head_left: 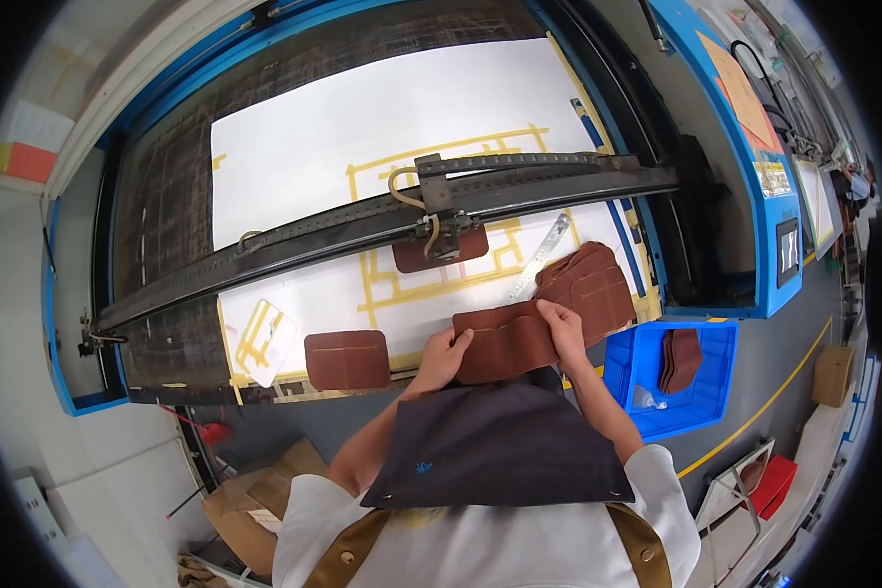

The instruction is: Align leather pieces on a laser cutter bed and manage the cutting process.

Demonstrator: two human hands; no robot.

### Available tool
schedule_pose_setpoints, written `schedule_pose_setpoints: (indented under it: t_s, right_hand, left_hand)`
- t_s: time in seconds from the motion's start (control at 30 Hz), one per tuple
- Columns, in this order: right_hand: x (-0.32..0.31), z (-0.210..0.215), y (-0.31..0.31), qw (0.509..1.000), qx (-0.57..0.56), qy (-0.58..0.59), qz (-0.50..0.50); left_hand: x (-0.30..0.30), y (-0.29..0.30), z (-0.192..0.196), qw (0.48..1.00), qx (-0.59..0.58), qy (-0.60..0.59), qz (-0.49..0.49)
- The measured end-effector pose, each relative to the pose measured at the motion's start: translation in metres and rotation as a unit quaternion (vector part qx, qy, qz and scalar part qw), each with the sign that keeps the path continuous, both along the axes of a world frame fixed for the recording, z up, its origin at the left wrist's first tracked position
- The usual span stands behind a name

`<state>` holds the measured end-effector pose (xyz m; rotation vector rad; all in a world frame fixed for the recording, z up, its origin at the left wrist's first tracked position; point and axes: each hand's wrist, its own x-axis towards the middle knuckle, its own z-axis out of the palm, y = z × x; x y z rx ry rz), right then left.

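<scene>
Brown leather-look panel held in two hands at the front of the gantry machine

Through the head camera I look down at my operator's two bare hands, both on that one panel. The left hand is closed on its left end, thumb lying on the near face. The right hand pinches the upper right corner, thumb over the top edge and the other fingers mostly hidden behind. Between them the panel bows a little, in front of the dark apron and over the near edge of the white sheet.

Just beyond the right hand I see an overlapping pile of brown pieces, with a slanting ruler beside it. A single brown piece lies flat to the left of the left hand; further left is a white rounded plate crossed with yellow tape.

Across the sheet runs the black gantry beam. Its carriage sits over another brown piece, inside outlines of yellow tape. On my right, below the machine's corner, a blue bin holds more brown pieces, stacked together, and a small pale object I cannot make out.
</scene>
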<state>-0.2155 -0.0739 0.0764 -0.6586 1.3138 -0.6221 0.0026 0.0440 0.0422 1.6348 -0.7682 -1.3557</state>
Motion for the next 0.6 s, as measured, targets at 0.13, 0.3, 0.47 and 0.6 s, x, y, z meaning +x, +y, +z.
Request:
schedule_pose_setpoints:
  t_s: [0.13, 0.3, 0.47, 0.6]
  right_hand:
    - [0.007, 0.009, -0.003, 0.998, -0.021, -0.022, 0.057]
    - [0.001, -0.012, -0.012, 0.986, -0.099, 0.037, 0.13]
    - [-0.004, -0.024, -0.019, 0.93, -0.233, 0.191, 0.211]
    - [0.002, -0.01, -0.021, 0.896, -0.29, 0.255, 0.219]
  left_hand:
    - [0.005, -0.003, 0.002, 0.994, -0.011, -0.11, -0.014]
    - [0.014, -0.01, 0.009, 0.979, 0.023, -0.2, -0.034]
    - [0.02, -0.011, -0.002, 0.973, 0.066, -0.218, -0.038]
    - [0.021, -0.009, -0.006, 0.965, 0.071, -0.24, -0.071]
